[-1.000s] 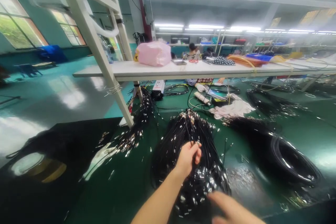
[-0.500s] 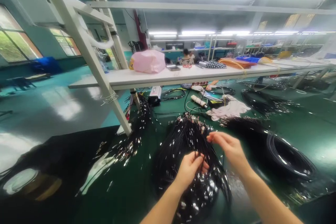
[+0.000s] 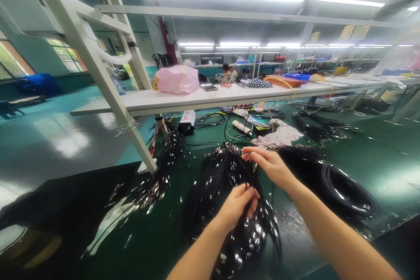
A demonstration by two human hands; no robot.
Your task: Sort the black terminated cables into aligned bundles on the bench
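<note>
We saw the main bundle of black cables [image 3: 213, 192] lying on the green work surface [image 3: 157, 236] directly in front of the person, presumably so that both hands could reach it without stretching. The left hand [image 3: 241, 203] was curled over the middle of the bundle, closed on a thin strand or a few of them, which probably steadied them below their ends. The right hand [image 3: 262, 162] had its fingertips drawn together beside the metal connectors [image 3: 226, 151] at the far end; we could not tell whether anything was pinched there. Those connectors sat clustered, likely because the cables had been laid with their ends together. To the right, a coil of black cable [image 3: 328, 173] lay looped, a shape that seemed meant to keep long lengths compact. Behind, a crumpled pale cloth [image 3: 282, 134] rested on the same surface, while the raised white shelf [image 3: 151, 104] carried a pink bag [image 3: 179, 79] and a smartphone [image 3: 208, 87], perhaps to keep them out of the cables.
</note>
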